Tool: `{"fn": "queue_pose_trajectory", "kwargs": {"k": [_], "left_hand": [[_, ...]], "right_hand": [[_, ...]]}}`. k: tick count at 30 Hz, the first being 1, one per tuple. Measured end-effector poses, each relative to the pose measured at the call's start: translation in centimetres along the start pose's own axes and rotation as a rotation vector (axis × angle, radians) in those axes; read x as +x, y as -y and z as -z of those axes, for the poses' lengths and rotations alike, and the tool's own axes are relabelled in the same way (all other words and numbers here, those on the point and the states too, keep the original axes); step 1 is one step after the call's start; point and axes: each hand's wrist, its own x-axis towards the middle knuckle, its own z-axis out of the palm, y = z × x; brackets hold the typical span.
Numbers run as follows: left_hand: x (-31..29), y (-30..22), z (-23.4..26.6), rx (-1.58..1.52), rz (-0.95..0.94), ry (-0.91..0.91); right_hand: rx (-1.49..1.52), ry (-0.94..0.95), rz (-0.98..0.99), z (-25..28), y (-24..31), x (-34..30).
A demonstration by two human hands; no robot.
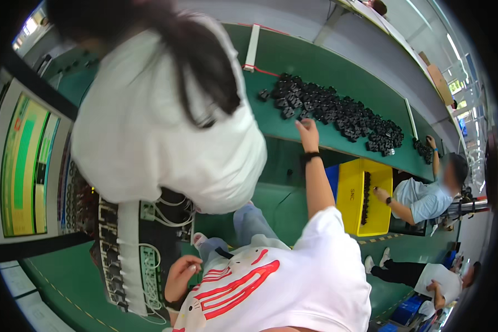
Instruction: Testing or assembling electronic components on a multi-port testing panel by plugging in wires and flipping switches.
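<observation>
My right hand (309, 136) reaches to the near edge of a green workbench (276, 125), its fingers curled together at the border of a long heap of small black plastic parts (337, 108). Whatever may sit between those fingertips is too small to make out. Low in front of my body is my left hand (181, 276), its fingers bent inward and nothing visible in them. To its left stands test equipment with a row of black fixtures (109, 249), a pale strip, green circuit boards (149, 271) and white cables.
A person in a white top (171, 122) stands close on my left. Beyond them is a monitor (27, 166). A yellow bin (346, 193) holding a row of black parts stands right of my arm, beside a seated co-worker (426, 196). Another person (440, 282) stands farther right.
</observation>
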Motion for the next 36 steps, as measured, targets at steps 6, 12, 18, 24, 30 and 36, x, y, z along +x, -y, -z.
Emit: {"fn": "queue_pose_trajectory", "kwargs": {"k": [6, 12, 18, 24, 30, 36], "left_hand": [[10.1, -3.8, -9.8, 0.053, -0.049, 0.132], [12.7, -4.8, -12.9, 0.226, 0.003, 0.134], [13.9, -3.6, -13.0, 0.238, -0.034, 0.038], [16.0, -1.5, -12.5, 0.106, -0.174, 0.141], [14.0, 0.7, -9.0, -0.002, -0.223, 0.13], [6.7, 7.2, 2.3, -0.532, -0.135, -0.126]], "right_hand": [[-0.693, 0.133, -0.225, -6.2, -1.0, 6.9], [-0.765, -0.06, -0.18, -6.9, -3.5, 7.9], [-0.676, -0.135, 0.12, -2.4, -5.5, 6.8], [0.387, 0.631, 0.605, 6.1, 8.2, -10.3], [0.227, 0.88, 0.639, 2.4, 13.1, -26.8], [0.299, 1.16, 0.578, -4.7, 16.5, -37.1]]}}
